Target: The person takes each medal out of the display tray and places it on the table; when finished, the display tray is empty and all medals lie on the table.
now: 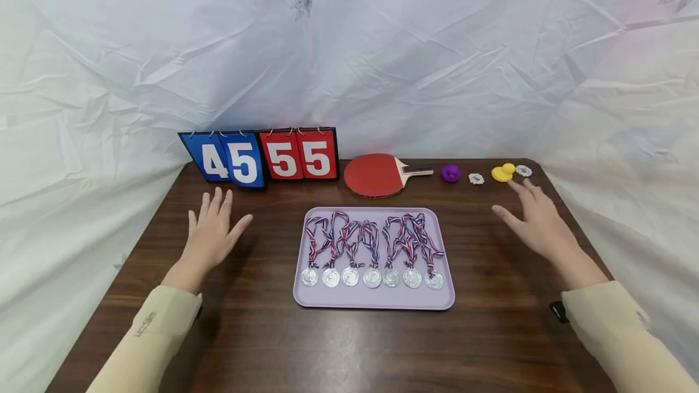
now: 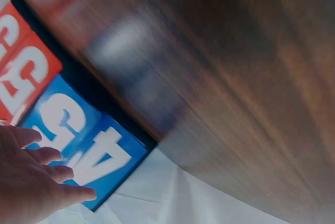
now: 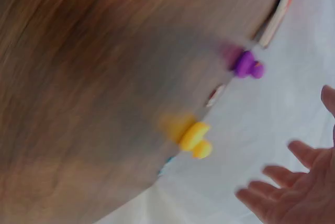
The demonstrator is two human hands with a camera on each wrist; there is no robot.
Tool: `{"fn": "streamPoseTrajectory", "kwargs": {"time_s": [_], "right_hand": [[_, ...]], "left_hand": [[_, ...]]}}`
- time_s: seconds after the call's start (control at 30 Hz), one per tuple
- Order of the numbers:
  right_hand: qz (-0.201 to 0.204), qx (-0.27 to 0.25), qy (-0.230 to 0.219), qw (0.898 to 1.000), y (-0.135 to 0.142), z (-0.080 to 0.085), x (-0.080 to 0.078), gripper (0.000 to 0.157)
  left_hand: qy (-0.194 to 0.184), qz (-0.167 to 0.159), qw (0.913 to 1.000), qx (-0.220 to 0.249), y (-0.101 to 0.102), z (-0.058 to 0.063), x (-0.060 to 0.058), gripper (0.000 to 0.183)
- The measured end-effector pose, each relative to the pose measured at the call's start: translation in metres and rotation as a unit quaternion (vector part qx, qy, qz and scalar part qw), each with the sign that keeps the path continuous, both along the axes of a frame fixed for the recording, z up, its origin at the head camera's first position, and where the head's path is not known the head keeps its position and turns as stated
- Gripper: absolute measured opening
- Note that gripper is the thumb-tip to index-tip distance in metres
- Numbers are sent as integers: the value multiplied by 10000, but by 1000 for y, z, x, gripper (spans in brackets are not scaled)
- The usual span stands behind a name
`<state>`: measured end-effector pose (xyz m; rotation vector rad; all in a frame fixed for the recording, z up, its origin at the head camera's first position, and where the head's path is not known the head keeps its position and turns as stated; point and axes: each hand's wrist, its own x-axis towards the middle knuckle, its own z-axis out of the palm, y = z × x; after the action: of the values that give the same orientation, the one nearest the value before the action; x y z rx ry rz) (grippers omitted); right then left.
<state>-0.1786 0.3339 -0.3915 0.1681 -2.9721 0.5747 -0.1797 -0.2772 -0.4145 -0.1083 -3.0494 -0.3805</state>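
Observation:
My left hand [image 1: 210,232] is over the left side of the table, fingers spread and holding nothing. Just beyond its fingertips stands a flip scoreboard [image 1: 259,156] with blue cards 4 and 5 and red cards 5 and 5; the left wrist view also shows its blue cards [image 2: 107,153]. On the right, my right hand [image 1: 537,220] is extended with nothing in it, its fingertips near a yellow rubber duck [image 1: 501,173]. Between the hands lies a lilac tray [image 1: 374,301]. Several silver medals [image 1: 372,277] form a row on it, their striped ribbons [image 1: 349,238] laid out behind them.
Along the table's back edge lie a red table tennis paddle [image 1: 374,176], a purple rubber duck [image 1: 450,173], a white chip [image 1: 476,179] and another round chip [image 1: 523,171]. White sheeting [image 1: 382,77] hangs behind the dark wooden table [image 1: 349,350] and at both sides.

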Motion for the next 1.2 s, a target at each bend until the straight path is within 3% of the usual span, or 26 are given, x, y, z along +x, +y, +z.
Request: {"fn": "streamPoseTrajectory", "kwargs": {"time_s": [0.27, 0.5, 0.67, 0.87, 1.2], "right_hand": [[729, 30, -170, 9972, -47, 16, 30, 66], [1076, -57, -332, 9936, -75, 2, 55, 57], [1220, -366, -505, 9906, -84, -14, 65, 37], [1370, -773, -907, 9834, -90, -29, 69, 28], [1420, -892, -1196, 9786, -96, -39, 70, 32]], "left_hand": [[221, -477, 9976, 453, 24, 13, 32, 82], [-69, -899, 9932, 730, 47, 4, 62, 79], [-224, -1207, 9879, 950, 61, -7, 77, 72], [-215, -1452, 9778, 1495, 69, -17, 79, 68], [-932, -1556, 9571, 2258, 75, -25, 72, 64]]}}
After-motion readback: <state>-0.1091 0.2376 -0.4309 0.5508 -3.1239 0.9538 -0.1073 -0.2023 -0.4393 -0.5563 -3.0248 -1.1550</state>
